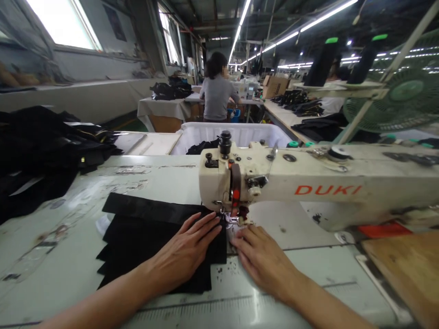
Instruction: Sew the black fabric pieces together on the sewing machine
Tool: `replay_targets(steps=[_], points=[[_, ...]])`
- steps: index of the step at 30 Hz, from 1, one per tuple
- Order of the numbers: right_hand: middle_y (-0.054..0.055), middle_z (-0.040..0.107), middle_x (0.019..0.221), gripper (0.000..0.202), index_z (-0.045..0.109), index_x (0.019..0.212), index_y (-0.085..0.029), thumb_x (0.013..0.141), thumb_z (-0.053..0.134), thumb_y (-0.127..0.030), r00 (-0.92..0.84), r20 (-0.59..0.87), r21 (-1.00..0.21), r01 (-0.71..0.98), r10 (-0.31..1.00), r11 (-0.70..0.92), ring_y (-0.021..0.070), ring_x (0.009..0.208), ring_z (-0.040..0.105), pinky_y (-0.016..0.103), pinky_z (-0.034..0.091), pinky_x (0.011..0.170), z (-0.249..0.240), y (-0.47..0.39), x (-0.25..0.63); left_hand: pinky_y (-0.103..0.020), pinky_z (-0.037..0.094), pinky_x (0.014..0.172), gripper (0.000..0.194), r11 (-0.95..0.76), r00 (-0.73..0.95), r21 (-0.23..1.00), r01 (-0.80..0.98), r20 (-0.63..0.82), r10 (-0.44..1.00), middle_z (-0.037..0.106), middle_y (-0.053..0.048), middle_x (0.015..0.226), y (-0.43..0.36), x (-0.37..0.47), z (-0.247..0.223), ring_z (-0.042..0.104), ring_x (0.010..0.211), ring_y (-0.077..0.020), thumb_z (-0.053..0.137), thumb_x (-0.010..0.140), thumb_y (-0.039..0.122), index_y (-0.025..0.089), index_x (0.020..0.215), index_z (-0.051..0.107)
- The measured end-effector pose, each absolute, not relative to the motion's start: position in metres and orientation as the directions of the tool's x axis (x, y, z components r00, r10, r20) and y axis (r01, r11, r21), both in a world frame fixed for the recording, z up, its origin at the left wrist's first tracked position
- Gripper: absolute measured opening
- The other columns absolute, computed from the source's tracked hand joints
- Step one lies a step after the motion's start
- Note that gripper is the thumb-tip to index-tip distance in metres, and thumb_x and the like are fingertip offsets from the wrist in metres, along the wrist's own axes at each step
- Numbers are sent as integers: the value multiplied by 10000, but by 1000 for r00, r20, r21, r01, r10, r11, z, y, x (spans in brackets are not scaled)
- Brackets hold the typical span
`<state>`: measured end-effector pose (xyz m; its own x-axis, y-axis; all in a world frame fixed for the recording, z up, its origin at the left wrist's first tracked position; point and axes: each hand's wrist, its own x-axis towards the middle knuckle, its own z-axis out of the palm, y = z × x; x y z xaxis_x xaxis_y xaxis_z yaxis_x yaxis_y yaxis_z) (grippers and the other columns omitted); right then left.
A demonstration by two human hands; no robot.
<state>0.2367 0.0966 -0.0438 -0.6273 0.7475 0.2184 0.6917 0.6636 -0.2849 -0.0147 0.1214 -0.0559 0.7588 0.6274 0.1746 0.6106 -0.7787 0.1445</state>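
My left hand (pixel 187 249) lies flat on black fabric pieces (pixel 137 237), its fingers stretched toward the needle area of a sewing machine (pixel 274 173). The pieces are stacked unevenly, with stepped edges on the left and a folded strip along the top. Their right edge reaches the presser foot (pixel 233 220). My right hand (pixel 259 256) rests on the machine bed just right of the fabric, close to the foot. Its fingers are bent and pressed together; whatever may be between the fingertips is hidden.
A heap of black garment parts (pixel 41 155) covers the table's left side. Behind the machine stands a white bin (pixel 236 130) with dark fabric inside. Thread cones (pixel 320 64) and a green fan (pixel 408 89) are at right. A person in grey (pixel 217 98) works farther back.
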Motion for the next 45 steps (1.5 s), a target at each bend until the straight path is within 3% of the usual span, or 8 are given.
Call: replay_targets(steps=[4, 10, 13, 25, 30, 34, 40, 45], points=[[88, 606, 1135, 333, 545, 1232, -149, 910, 484, -90, -686, 204, -188, 673, 699, 715, 247, 1003, 513, 407, 439, 895, -43, 82, 237, -405, 396, 1118, 495, -777, 753, 217, 591, 197, 628, 502, -105, 1402, 116, -16, -55, 446, 1317, -225, 376, 922, 46, 152, 1404, 410], [70, 597, 1180, 338, 535, 1227, -150, 895, 521, -87, -670, 208, -223, 677, 713, 701, 241, 1058, 496, 382, 406, 921, -50, 76, 242, -504, 248, 1186, 190, -818, 804, 277, 504, 196, 561, 545, -86, 1348, 107, -10, -43, 437, 1341, -254, 582, 925, 302, 198, 1083, 594], [68, 600, 1173, 318, 547, 1204, -151, 892, 531, -90, -658, 216, -225, 685, 721, 693, 241, 1053, 498, 379, 404, 915, -52, 74, 243, -513, 238, 1190, 95, -807, 787, 284, 517, 213, 579, 604, -88, 1261, 105, -5, -43, 487, 1304, -234, 551, 939, 248, 193, 987, 612], [75, 598, 1108, 257, 571, 1175, -164, 925, 525, -127, -643, 275, -230, 678, 715, 698, 229, 1039, 511, 366, 408, 915, -51, 68, 236, -534, 225, 1180, 108, -770, 756, 311, 558, 192, 625, 645, -102, 1231, 100, 0, -47, 495, 1306, -238, 519, 942, 241, 187, 1014, 579], [69, 601, 1006, 198, 603, 1114, -168, 962, 477, -157, -501, 345, -292, 746, 794, 598, 216, 919, 525, 357, 432, 835, -53, 68, 237, -491, 263, 1167, 116, -627, 644, 476, 617, 152, 750, 685, -71, 1174, 101, 0, -42, 591, 1207, -225, 447, 976, 281, 219, 953, 542], [89, 602, 998, 203, 598, 1117, -141, 953, 478, -130, -481, 379, -284, 753, 790, 594, 228, 939, 530, 361, 437, 834, -53, 66, 232, -316, 494, 933, 185, -433, 484, 616, 658, 93, 870, 697, -23, 923, 103, -1, -30, 652, 1059, -217, 436, 988, 374, 231, 900, 512], [119, 615, 1162, 274, 563, 1202, -100, 979, 450, -209, -526, 407, -287, 702, 746, 652, 254, 1098, 523, 395, 396, 977, -53, 64, 218, -232, 482, 642, 225, -388, 394, 606, 694, 132, 910, 579, 37, 720, 100, -1, -27, 591, 643, -147, 400, 1003, 396, 227, 888, 492], [143, 483, 1421, 432, 463, 1343, -73, 1005, 423, -340, -649, 348, -309, 601, 676, 737, 242, 1341, 383, 367, 246, 1142, -54, 59, 218, -347, 490, 969, 160, -599, 534, 440, 669, 276, 799, 649, -89, 1151, 98, -5, -47, 611, 1128, -212, 372, 1014, 265, 192, 1081, 497]])
